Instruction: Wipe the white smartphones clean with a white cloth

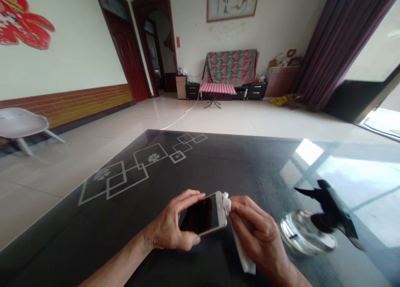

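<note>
A smartphone with a dark screen and a pale frame is tilted above the black tabletop. My left hand grips it by its sides, with the thumb along the near edge and fingers along the far edge. Pinched in my right hand is a white tissue; its bunched tip meets the phone's right end, by the round home button. The rest of the tissue hangs down below my fingers. To the right of that hand stands a clear spray bottle with a black trigger head.
The glossy black table bears a printed pattern of squares and flowers at its left. Beyond it are a white chair, a small table with a red-striped top and low black cabinets. Window light reflects at the right.
</note>
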The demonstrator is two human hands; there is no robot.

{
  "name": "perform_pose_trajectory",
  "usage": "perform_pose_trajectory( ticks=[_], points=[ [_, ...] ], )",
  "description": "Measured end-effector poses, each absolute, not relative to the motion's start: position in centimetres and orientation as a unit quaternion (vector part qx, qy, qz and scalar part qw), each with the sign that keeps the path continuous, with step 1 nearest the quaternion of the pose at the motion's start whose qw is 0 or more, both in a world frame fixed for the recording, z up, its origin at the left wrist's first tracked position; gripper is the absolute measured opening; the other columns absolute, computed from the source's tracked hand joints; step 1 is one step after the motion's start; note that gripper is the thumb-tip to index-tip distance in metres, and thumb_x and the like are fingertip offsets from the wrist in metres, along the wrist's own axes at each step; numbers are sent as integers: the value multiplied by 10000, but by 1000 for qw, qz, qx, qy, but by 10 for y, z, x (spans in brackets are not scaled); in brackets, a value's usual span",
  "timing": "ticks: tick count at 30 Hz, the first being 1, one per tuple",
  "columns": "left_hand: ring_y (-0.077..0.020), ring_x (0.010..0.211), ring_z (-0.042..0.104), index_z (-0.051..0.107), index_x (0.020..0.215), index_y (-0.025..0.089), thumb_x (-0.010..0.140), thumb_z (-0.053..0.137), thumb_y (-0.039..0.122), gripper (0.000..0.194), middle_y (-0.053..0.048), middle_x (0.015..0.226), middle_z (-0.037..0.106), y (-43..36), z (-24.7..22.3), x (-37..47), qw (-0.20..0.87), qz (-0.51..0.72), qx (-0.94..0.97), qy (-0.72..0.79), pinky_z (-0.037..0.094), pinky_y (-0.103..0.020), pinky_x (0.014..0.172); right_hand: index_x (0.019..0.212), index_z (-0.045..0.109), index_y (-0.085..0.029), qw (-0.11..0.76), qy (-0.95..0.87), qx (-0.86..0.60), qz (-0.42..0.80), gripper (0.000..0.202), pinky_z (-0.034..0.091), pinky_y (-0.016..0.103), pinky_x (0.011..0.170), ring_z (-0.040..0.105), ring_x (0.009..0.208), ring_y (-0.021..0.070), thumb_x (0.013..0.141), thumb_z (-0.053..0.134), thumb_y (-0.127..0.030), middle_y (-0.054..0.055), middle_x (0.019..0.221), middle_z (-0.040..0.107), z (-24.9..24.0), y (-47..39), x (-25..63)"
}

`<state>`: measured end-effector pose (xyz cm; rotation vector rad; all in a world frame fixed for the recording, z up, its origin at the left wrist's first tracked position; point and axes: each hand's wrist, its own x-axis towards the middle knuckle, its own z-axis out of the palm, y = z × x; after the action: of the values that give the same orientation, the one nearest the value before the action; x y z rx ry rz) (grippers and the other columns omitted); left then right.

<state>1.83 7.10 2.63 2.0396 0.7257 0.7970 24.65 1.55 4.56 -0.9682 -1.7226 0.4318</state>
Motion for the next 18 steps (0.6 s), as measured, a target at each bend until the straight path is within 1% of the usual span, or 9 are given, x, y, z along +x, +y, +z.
perform_pose_trajectory(
  ticks=[4, 7, 10, 13, 18],
  points=[
    [-316, 1222, 480, 466, 1350, 240, 482, 676, 35, 916, -78, 1341, 457, 71, 25, 17, 416, 316, 806, 280, 381, -435, 1074, 904, 625, -179, 523, -729, -396, 197, 152, 496, 218, 663, 605, 756, 139, 888, 496, -98, 62, 852, 589, 52, 11, 246],
    [-319, 1229, 477, 481, 1339, 244, 485, 658, 31, 898, -72, 1337, 460, 72, 27, 15, 420, 316, 804, 277, 381, -438, 1074, 861, 615, -180, 508, -742, -383, 213, 154, 490, 227, 649, 596, 729, 139, 889, 483, -104, 53, 816, 575, 55, 10, 250],
    [-319, 1245, 467, 479, 1342, 238, 493, 626, 31, 886, -72, 1338, 461, 73, 28, 12, 433, 320, 796, 278, 373, -443, 1083, 824, 599, -180, 512, -733, -396, 209, 144, 483, 232, 646, 592, 723, 141, 886, 489, -110, 47, 798, 566, 54, 12, 257],
    [-320, 1258, 457, 477, 1346, 235, 493, 610, 28, 888, -72, 1347, 456, 73, 27, 11, 438, 316, 793, 281, 360, -448, 1093, 833, 598, -180, 523, -726, -399, 198, 140, 480, 233, 653, 591, 730, 140, 883, 492, -103, 48, 808, 567, 53, 13, 259],
    [-317, 1264, 451, 475, 1348, 239, 493, 601, 24, 890, -70, 1348, 456, 72, 25, 12, 439, 313, 795, 277, 349, -455, 1101, 873, 605, -181, 518, -739, -375, 213, 157, 485, 239, 665, 583, 744, 140, 881, 479, -87, 48, 822, 564, 53, 10, 253]
  ],
)
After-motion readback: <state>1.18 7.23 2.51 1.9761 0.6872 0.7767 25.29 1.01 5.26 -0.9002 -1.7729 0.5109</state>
